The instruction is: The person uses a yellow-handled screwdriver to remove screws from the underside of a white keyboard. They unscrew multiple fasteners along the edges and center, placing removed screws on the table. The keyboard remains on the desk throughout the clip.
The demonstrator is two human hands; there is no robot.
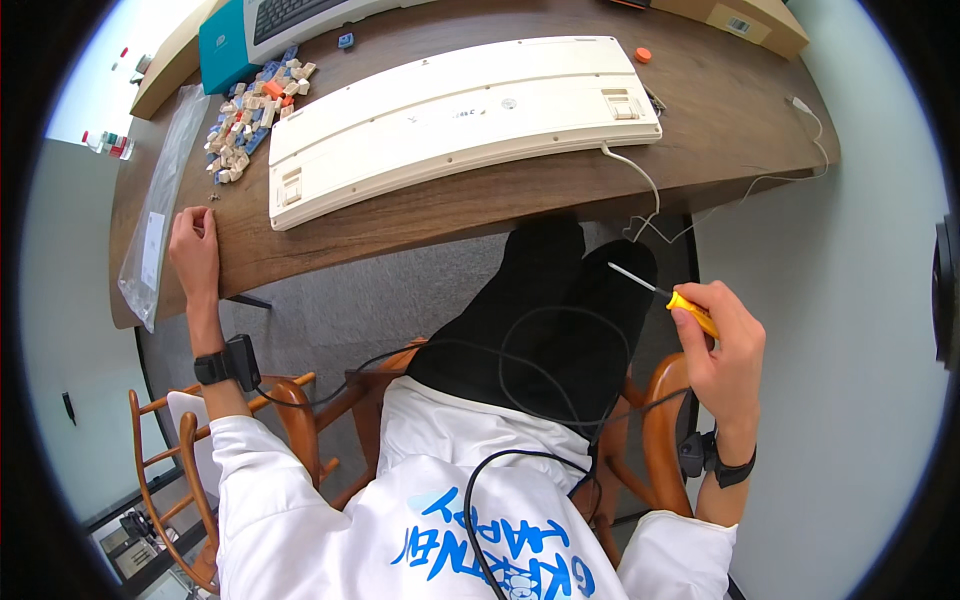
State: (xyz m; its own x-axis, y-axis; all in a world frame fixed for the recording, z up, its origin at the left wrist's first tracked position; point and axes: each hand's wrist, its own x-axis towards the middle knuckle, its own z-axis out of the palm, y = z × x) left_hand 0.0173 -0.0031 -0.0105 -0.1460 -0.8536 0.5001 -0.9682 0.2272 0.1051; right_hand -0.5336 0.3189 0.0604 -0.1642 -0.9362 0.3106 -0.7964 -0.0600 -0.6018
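My right hand [729, 345] grips a screwdriver [697, 315] by its yellow handle, over the floor to the right of my legs. Its thin metal shaft points up and left, touching nothing that I can see. My left hand [195, 243] rests closed at the table's left front edge, and whatever its curled fingers may hold is hidden. Just beyond that hand lie a few tiny dark metal bits [213, 197], perhaps screws. A cream keyboard [450, 125] lies upside down on the table, its underside and two flip-out feet showing, neither hand touching it.
Loose keycaps [240, 125] in cream, blue and orange are heaped left of the keyboard. A clear plastic bag [160, 220] lies along the table's left side. Boxes [228, 45] stand at the back. An orange round cap [643, 55] sits behind the keyboard. A white cable [655, 190] hangs over the front edge.
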